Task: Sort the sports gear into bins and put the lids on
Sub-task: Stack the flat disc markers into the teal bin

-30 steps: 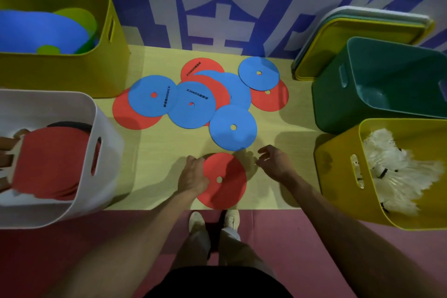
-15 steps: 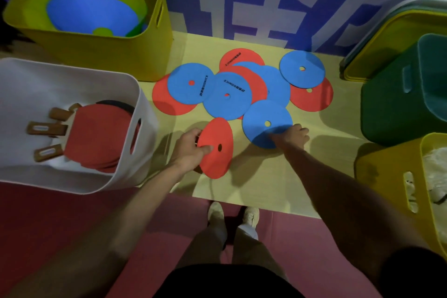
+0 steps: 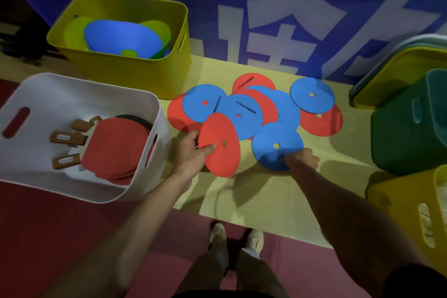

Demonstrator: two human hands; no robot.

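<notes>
My left hand (image 3: 191, 152) pinches a red disc (image 3: 220, 145) by its left edge, thumb (image 3: 209, 151) on top and the other fingers underneath, so the disc is tilted up off the mat. My right hand (image 3: 302, 159) is curled at the near edge of a blue disc (image 3: 277, 146) lying flat. I cannot tell whether those fingers grip it. The pile of discs (image 3: 244, 109) lies just beyond both hands. The white bin (image 3: 135, 186) of paddles (image 3: 113, 150) sits just left of my left fingers.
</notes>
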